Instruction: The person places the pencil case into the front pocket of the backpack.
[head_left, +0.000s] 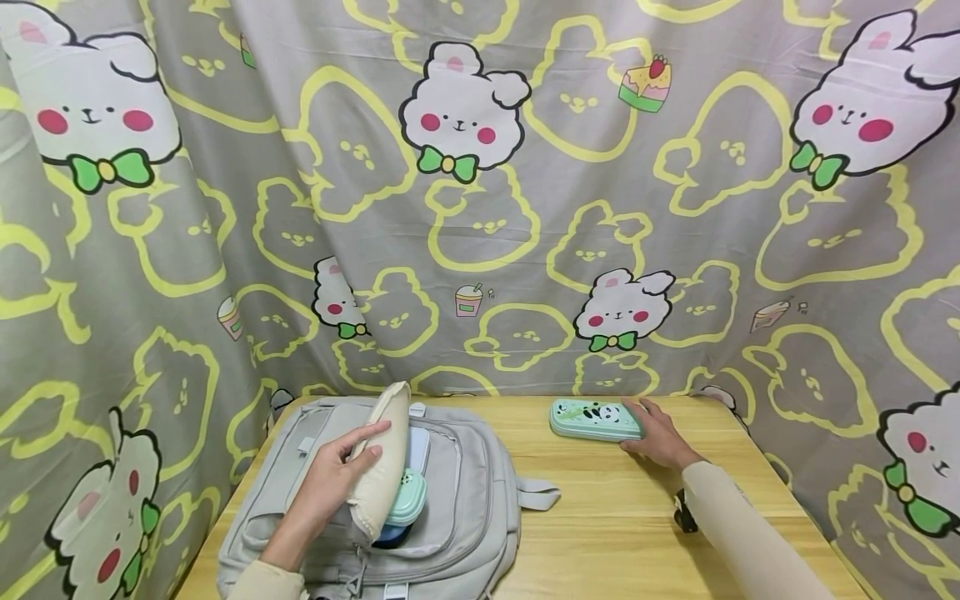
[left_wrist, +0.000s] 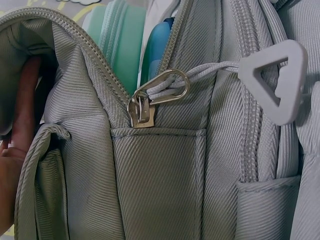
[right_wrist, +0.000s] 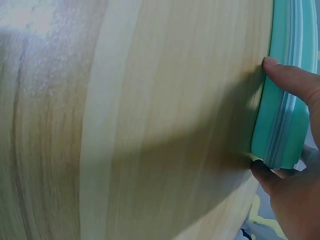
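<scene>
A grey backpack lies on the table with its front pocket unzipped. My left hand grips the pocket's front flap, cream on its inner side, and holds it raised. Inside the pocket sit a small mint-green zip case, a pale flat item and a blue item whose kind I cannot tell. To the right, a mint-green pencil case with a panda picture rests on the table. My right hand grips its right end, with the thumb along the zipped side in the right wrist view.
The wooden table spreads right of the backpack. A grey strap sticks out from the bag's right side. A patterned curtain hangs behind and at both sides. A triangular zipper pull hangs on the bag in the left wrist view.
</scene>
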